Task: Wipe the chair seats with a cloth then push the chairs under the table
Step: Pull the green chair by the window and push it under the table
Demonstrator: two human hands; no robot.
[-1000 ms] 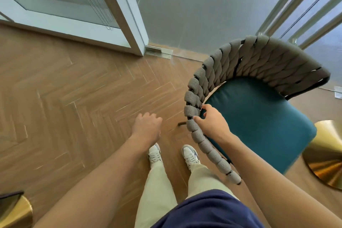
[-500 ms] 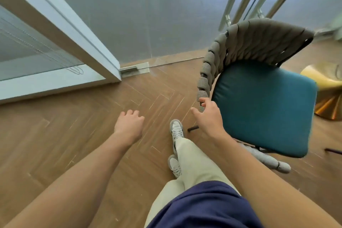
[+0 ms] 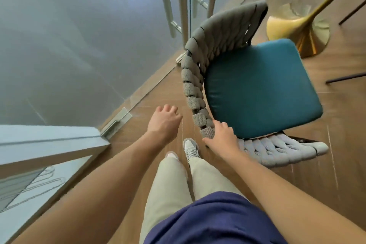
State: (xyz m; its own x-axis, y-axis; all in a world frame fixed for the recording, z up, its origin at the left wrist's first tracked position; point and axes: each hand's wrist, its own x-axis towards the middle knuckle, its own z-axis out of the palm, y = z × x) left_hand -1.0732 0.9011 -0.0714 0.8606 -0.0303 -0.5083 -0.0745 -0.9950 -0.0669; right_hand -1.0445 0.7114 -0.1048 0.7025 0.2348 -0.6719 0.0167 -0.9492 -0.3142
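On herringbone wood floor (image 3: 336,164), right hand (image 3: 222,137) grips the teal-cushioned, grey woven-rope chair (image 3: 257,87); left hand (image 3: 164,123) hangs open.

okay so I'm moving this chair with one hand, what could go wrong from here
Only the right hand is on the chair, gripping one end of its woven back, while the left hand hangs free. An off-centre one-hand hold could let it twist or tip. The glass wall stands close behind the backrest, so a swing might knock it. The gold table base sits just past the seat and could catch a chair leg.
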